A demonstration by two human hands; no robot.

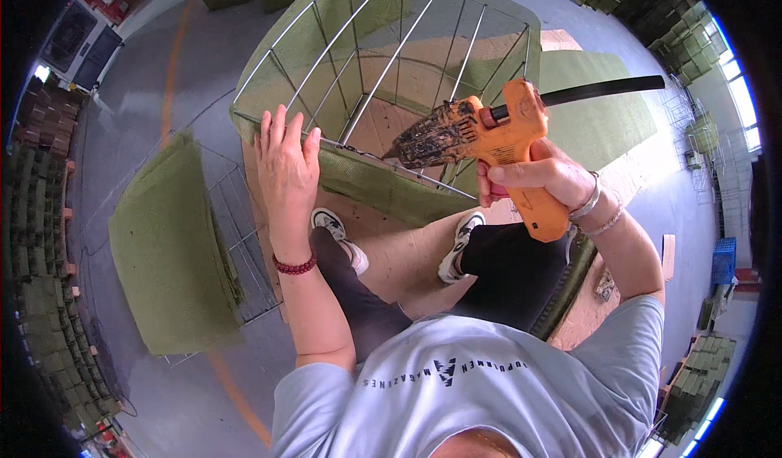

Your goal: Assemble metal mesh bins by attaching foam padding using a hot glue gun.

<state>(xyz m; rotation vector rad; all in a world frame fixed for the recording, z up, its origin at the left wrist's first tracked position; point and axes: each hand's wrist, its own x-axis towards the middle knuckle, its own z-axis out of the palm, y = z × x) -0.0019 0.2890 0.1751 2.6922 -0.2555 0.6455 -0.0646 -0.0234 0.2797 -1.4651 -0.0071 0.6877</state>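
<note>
An orange hot glue gun (509,132) is gripped in my right hand (546,177), a black glue stick (607,90) jutting from its back. Its dark, glue-stained nozzle points left at the near top edge of a wire-frame basket (399,50) covered with green mesh fabric (371,173). My left hand (289,152) lies on that edge near its left corner, fingers stretched over the wire and fabric. A dark line of glue seems to run along the wire between hand and nozzle. The nozzle tip is close to the edge; whether it touches I cannot tell.
Flat green mesh sheets (167,250) lie stacked on a wire frame (244,250) to my left. Another green sheet (599,112) lies at the right. Cardboard (407,262) covers the floor under my feet. Stacked green goods (41,270) line the left side; a blue crate (723,261) stands far right.
</note>
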